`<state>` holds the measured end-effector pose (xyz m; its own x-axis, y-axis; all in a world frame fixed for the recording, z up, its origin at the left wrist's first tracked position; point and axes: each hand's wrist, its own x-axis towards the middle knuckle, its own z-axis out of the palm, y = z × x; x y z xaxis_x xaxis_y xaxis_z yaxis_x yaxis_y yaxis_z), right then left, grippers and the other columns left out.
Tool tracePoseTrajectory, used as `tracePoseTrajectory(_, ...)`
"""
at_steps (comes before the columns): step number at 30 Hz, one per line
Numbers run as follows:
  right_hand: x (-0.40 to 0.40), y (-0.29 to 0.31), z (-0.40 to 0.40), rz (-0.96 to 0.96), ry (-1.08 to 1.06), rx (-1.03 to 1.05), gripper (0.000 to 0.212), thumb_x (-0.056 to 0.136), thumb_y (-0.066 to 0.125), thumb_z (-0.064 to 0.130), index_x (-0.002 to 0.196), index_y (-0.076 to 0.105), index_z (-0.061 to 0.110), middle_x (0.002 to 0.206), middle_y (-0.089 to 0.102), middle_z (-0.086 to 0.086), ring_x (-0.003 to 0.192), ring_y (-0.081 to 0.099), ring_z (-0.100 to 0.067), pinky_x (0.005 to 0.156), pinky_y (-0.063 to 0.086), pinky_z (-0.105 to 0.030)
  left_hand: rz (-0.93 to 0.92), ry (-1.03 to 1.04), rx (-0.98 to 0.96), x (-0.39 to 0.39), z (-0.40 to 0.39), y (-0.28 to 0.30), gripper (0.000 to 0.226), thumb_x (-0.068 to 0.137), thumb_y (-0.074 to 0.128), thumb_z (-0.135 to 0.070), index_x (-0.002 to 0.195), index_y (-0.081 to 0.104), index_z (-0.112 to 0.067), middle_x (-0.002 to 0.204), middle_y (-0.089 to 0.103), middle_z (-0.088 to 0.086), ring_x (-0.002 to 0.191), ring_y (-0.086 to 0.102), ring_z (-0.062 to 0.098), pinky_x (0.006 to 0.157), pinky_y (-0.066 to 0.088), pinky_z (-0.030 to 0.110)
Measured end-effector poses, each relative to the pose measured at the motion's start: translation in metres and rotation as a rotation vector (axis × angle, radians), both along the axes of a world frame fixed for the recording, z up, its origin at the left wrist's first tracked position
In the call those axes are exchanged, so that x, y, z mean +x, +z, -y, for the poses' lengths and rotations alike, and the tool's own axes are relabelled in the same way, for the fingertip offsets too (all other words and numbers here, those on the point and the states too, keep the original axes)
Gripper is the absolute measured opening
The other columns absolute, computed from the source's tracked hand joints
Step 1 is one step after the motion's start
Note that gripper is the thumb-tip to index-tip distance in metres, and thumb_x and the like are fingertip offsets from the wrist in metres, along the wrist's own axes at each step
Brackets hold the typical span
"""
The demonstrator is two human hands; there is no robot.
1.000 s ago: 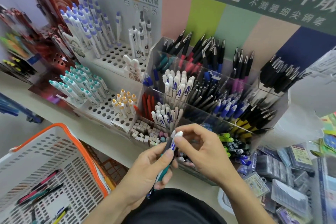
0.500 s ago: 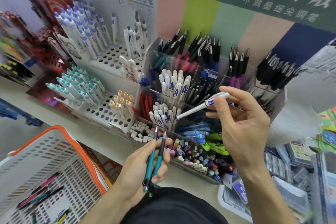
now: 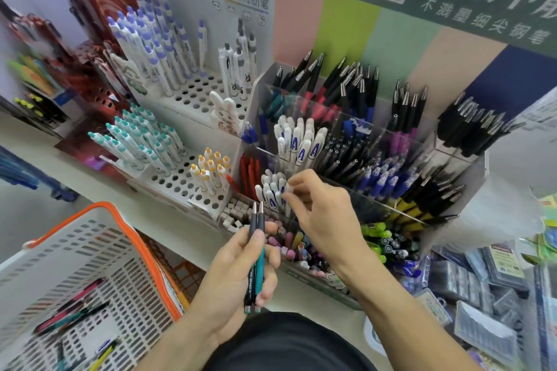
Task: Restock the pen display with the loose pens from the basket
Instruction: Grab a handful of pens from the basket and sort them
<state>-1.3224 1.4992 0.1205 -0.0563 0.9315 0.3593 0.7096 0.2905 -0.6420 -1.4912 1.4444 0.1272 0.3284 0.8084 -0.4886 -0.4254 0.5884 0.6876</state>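
Two teal pens (image 3: 256,262) left-gripped upright.

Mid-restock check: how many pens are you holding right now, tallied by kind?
Metal-tipped retractable pens, gripped upright in the left hand: 2
White pen, pinched by the right hand at the white-pen compartment: 1
Total: 3
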Motion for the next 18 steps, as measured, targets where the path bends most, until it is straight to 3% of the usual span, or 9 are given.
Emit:
tracePoseTrajectory(5,0.002,-0.008,0.0,0.096,0.009,-0.049,0.013,0.092,0.073,0.01,0.105,0.071,0.01,0.088,0.074,-0.006,0.078,0.07,-0.024,0.071,0.059,-0.046,0.061,0.004,-0.027,-0.001,0.001,0.0,0.041,0.096,0.051,-0.023,0.126,0.056,0.005,0.078,0.056,0.017,0.048,0.042,0.019,0.037,0.031,0.024)
tracePoseTrajectory(9,0.001,-0.001,0.007,0.112,-0.019,-0.041,0.018,0.098,0.065,0.01,0.115,0.072,0.011,0.091,0.073,-0.005,0.079,0.069,-0.022,0.072,0.058,-0.044,0.065,-0.011,-0.014,0.001,0.001,0.0,0.038,0.092,0.052,-0.015,0.122,0.059,0.007,0.084,0.058,0.021,0.053,0.049,0.019,0.041,0.036,0.025)
tracePoseTrajectory(11,0.002,0.005,0.015,-0.003,-0.034,-0.095,0.017,0.102,0.061,0.016,0.117,0.07,0.013,0.088,0.074,0.001,0.077,0.07,-0.011,0.071,0.058,-0.036,0.005,-0.042,0.014,0.002,0.001,-0.002,0.029,0.095,0.052,-0.016,0.114,0.059,0.004,0.085,0.06,0.019,0.048,0.047,0.018,0.04,0.033,0.024)
tracePoseTrajectory(14,0.002,0.019,0.028,-0.296,0.004,-0.303,0.017,0.103,0.061,0.022,0.117,0.068,0.017,0.083,0.074,0.003,0.072,0.074,-0.009,0.063,0.062,-0.033,-0.026,-0.102,0.073,0.002,0.001,-0.003,0.021,0.097,0.051,-0.022,0.102,0.062,-0.004,0.086,0.061,0.018,0.041,0.044,0.019,0.037,0.031,0.023)
tracePoseTrajectory(18,0.005,0.028,0.035,-0.44,0.034,-0.473,0.014,0.098,0.068,0.021,0.111,0.071,0.022,0.087,0.076,0.003,0.075,0.074,-0.01,0.065,0.064,-0.034,0.02,-0.172,0.125,0.004,0.003,0.001,0.023,0.101,0.048,-0.024,0.11,0.066,-0.013,0.088,0.061,0.02,0.04,0.052,0.02,0.034,0.035,0.021)
